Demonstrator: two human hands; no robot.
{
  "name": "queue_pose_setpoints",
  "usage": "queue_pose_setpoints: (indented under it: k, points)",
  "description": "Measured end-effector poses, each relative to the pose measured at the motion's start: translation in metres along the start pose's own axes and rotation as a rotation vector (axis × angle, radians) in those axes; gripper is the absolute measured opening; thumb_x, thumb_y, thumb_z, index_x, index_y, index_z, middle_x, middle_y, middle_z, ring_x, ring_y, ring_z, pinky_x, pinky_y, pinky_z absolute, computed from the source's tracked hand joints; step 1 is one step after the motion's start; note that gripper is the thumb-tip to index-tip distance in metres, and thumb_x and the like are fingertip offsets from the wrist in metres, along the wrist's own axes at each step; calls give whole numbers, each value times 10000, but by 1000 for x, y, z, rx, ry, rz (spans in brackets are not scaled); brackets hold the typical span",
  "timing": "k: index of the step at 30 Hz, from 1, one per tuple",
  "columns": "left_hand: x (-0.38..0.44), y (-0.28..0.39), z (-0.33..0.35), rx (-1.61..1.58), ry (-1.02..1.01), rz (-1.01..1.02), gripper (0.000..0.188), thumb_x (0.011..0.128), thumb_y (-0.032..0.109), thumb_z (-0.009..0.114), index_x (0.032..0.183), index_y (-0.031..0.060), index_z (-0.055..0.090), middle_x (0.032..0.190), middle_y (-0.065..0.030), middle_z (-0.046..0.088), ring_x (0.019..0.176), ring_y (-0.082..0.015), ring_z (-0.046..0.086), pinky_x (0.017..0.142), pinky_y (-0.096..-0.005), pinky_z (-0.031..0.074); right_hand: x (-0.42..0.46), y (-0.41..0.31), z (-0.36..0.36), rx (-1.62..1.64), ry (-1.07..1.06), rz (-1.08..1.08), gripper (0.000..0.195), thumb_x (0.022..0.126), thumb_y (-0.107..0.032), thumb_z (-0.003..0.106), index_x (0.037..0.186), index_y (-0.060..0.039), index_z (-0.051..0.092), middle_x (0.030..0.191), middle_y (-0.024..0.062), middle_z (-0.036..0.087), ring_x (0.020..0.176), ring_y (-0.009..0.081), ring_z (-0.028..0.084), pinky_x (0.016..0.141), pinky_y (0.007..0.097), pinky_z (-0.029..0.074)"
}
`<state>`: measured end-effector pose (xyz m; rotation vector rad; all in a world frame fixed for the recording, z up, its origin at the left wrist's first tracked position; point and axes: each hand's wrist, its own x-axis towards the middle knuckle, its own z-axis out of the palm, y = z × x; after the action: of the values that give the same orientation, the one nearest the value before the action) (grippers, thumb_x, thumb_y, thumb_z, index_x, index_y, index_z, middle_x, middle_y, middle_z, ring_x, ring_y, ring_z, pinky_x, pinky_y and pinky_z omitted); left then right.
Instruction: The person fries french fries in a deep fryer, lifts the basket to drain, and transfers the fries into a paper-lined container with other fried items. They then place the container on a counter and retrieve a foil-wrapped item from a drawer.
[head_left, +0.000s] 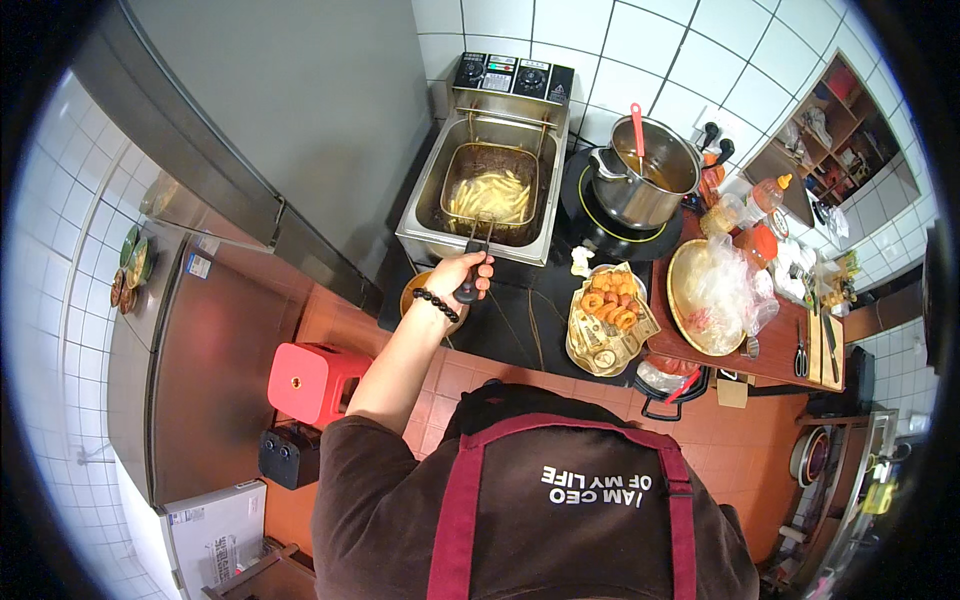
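My left hand (459, 277), with a dark bead bracelet at the wrist, is closed around the black handle (466, 289) of a wire fryer basket (491, 148). Pale French fries (491, 195) lie in the basket, amid foamy, bubbling oil. The basket sits down inside the steel tank of a countertop deep fryer (556, 187). My right hand is out of view. Right of the fryer, a paper-lined dish (600, 345) holds fried rings and small golden pieces (611, 300).
A steel pot (637, 202) with a red-handled utensil stands on a round cooktop (574, 199). Beyond it are a basket with plastic bags (679, 322), bottles (765, 196), scissors (801, 360) and a knife (829, 341). A red stool (300, 382) is on the floor at left.
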<state>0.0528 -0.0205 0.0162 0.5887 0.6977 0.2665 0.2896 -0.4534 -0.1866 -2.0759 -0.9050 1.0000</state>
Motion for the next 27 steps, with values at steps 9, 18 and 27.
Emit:
queue_pose_setpoints:
  k: [9, 18, 27]
  points:
    - [-18, -11, 24, 179, 79, 119, 178, 836, 195, 486, 872, 22, 471, 581, -7, 467, 427, -106, 431, 371, -232, 350, 59, -136, -22, -28, 175, -145, 210, 795, -177, 528, 872, 8, 593, 708, 97, 620, 555, 167, 588, 489, 295, 460]
    - [40, -13, -15, 7, -16, -103, 159, 869, 197, 419, 873, 53, 487, 645, -12, 503, 533, -128, 477, 463, -269, 415, 81, -208, -30, -64, 214, -274, 209, 795, -178, 526, 862, 9, 591, 700, 96, 616, 550, 167, 582, 487, 295, 458]
    - [-14, -22, 21, 240, 198, 121, 307, 851, 370, 449, 789, 69, 447, 529, -2, 451, 381, -124, 411, 370, -271, 355, 86, -224, -34, -72, 231, -315, 207, 796, -178, 525, 853, 10, 589, 691, 96, 612, 545, 166, 577, 485, 294, 455]
